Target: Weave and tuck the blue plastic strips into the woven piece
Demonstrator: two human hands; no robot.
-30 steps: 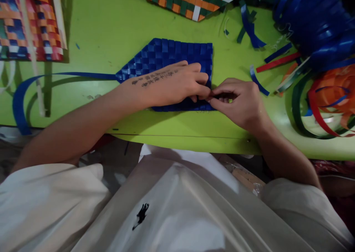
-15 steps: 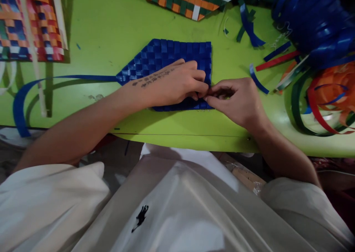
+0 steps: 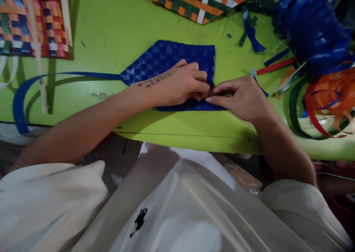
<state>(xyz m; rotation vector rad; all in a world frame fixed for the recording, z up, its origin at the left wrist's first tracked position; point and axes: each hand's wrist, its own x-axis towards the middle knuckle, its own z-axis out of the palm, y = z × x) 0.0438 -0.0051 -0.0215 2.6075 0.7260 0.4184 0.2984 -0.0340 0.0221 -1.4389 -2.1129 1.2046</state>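
A blue woven mat of plastic strips lies flat on the green table, pointed at its left end. From that point a long loose blue strip curves off to the left. Across the mat rests my left hand, its fingers curled and pressed on the weave near the lower right edge. My right hand meets it there, thumb and forefinger pinched at the mat's right edge. A bit of blue strip pokes out to the right under the right thumb. The fingertips partly hide what they grip.
At the upper left lies a multicoloured woven piece with pale wooden sticks. An orange, green and white woven piece is at the top. To the right are a blue strip roll, orange coils and scattered offcuts.
The right thumb and fingers have shifted slightly and look straighter. A bit of blue strip now shows right of the mat's lower corner. The whole view has moved a little.
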